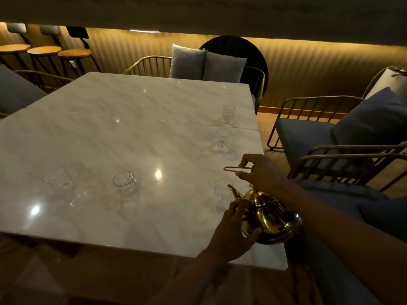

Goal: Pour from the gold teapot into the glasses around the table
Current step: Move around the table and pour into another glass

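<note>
The gold teapot (269,219) stands at the near right corner of the marble table (123,133), its spout pointing left toward a clear glass (221,193) just beside it. My right hand (262,172) grips the teapot's thin wire handle (236,169) above the lid. My left hand (234,230) rests against the pot's left side, fingers curled on its body. Two more glasses stand along the right edge, a nearer glass (222,139) and a farther glass (229,113). A faceted glass (126,184) and a faint glass (59,178) sit toward the left.
Gold wire-frame chairs with grey cushions (343,137) line the right side, close to the table edge. Another chair with two pillows (207,62) stands at the far end. Round stools (44,50) are at the back left. The room is dim.
</note>
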